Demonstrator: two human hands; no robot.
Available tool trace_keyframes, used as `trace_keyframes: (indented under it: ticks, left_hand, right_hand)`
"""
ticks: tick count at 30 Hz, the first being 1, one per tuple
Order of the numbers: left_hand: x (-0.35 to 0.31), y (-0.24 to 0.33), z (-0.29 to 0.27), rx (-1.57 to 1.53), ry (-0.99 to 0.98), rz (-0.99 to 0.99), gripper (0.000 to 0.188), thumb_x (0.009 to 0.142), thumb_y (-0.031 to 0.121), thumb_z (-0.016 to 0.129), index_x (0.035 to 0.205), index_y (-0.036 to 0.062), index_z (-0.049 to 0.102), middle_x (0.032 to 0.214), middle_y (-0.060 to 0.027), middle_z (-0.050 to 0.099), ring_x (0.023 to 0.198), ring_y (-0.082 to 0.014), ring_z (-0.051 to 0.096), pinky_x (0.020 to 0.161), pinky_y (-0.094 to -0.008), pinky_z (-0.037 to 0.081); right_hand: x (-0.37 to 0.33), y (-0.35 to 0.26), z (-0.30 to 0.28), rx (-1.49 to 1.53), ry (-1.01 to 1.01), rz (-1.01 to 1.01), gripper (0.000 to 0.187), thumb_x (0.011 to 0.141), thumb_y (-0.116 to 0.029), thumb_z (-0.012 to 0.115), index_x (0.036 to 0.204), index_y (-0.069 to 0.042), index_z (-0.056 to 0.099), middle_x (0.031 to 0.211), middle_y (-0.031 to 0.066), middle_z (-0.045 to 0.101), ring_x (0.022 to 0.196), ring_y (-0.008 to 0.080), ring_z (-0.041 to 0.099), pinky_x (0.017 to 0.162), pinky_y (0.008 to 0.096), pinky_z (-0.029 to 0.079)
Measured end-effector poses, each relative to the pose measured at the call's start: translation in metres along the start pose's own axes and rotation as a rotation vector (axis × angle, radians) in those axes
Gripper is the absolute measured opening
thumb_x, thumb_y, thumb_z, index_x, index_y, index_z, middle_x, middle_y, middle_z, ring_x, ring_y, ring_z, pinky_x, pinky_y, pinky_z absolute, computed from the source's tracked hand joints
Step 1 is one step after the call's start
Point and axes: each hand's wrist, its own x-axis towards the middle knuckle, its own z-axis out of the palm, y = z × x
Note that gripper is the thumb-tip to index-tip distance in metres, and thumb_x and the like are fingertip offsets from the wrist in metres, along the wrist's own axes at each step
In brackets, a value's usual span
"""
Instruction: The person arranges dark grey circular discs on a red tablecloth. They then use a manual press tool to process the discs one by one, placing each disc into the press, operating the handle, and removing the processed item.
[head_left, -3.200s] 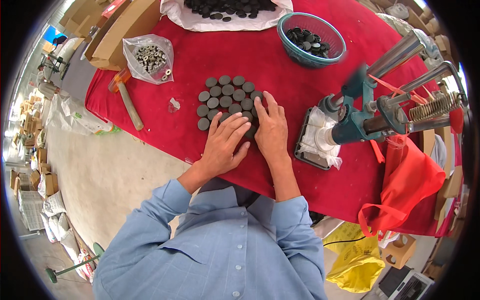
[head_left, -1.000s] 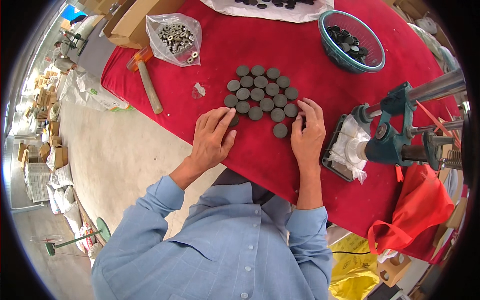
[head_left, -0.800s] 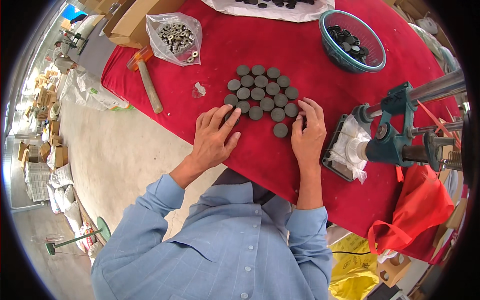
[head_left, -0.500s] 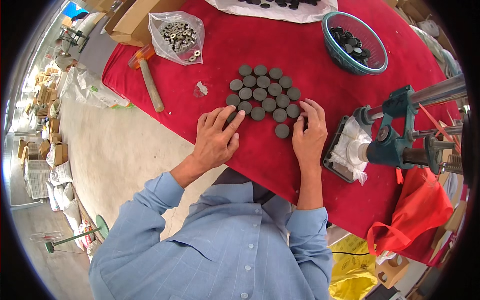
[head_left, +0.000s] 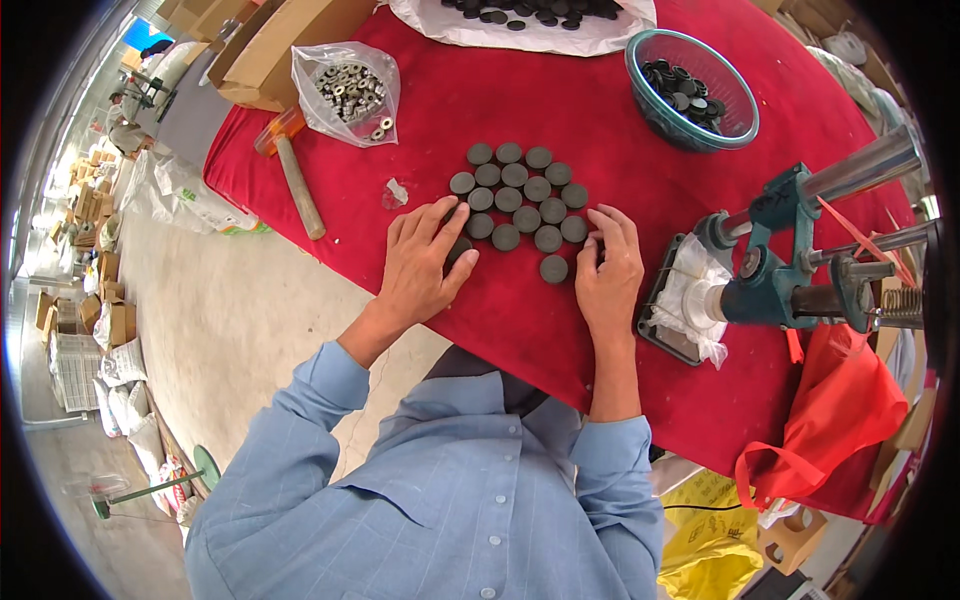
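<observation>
Round dark-grey discs lie ahead, between my thumb-spread left hand and curved right hand, whose grip I cannot tell.

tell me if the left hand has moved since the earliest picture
Yes: judged against the hammer, the left hand has shifted left, closer to it, and now sits at the left edge of the discs.

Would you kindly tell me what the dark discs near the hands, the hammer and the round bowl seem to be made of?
Discs: rubber or matte plastic, I'd guess, from their dull dark-grey faces. Hammer: the handle looks like plain wood, tan and dull; the orange head seems plastic, perhaps translucent. Bowl: probably teal plastic, since its glossy wall is see-through.
</observation>
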Motion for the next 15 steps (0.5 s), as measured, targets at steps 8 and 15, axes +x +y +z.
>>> trace_keyframes:
  ticks: [8,15]
  left_hand:
    - [0.007,-0.004,0.0,-0.01,0.01,0.024,0.059,0.094,0.027,0.072,0.147,0.0046,0.061,0.15,-0.0139,0.056,0.138,-0.0355,0.051,0.116,-0.0492,0.036]
    - [0.014,0.008,0.006,0.039,0.021,0.093,0.062,0.091,0.031,0.075,0.145,0.003,0.062,0.144,-0.0134,0.057,0.139,-0.0339,0.049,0.116,-0.0519,0.033]
  right_hand:
    - [0.0,0.002,0.0,-0.003,0.008,-0.013,0.034,0.089,0.011,0.06,0.121,0.005,0.068,0.129,0.021,0.066,0.101,0.034,0.072,0.089,0.0417,0.059]
    - [0.0,0.0,0.0,0.014,0.015,-0.012,0.035,0.087,0.011,0.061,0.121,0.005,0.068,0.129,0.0204,0.066,0.097,0.0326,0.072,0.087,0.0414,0.059]
